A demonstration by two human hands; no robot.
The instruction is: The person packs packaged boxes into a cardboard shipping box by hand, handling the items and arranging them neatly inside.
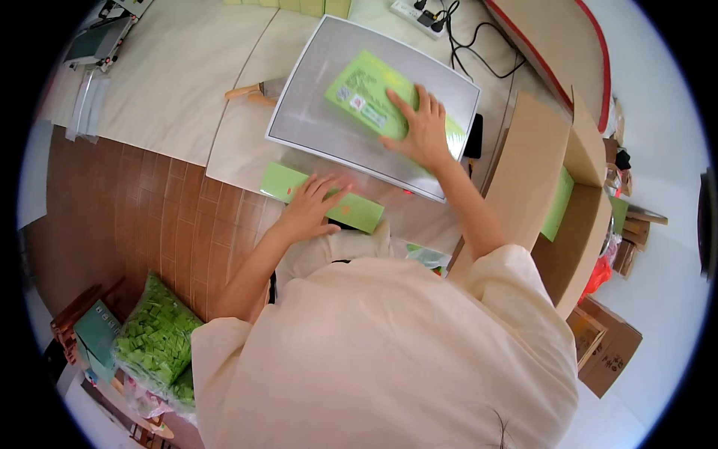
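The pale surface [179, 75] carries a grey-topped unit [321, 90]; an open carton [523, 150] stands to its right, a black cable [482, 71] beyond. One green box lies on the unit, under the right hand [425, 131], forearm stretched forward, grip spread wide. The left hand [305, 211], lower, rests its spread grip across the nearer green box [360, 212], just beside the unit.

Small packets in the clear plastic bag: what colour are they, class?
The small packets are bright green, shown best in the head view.
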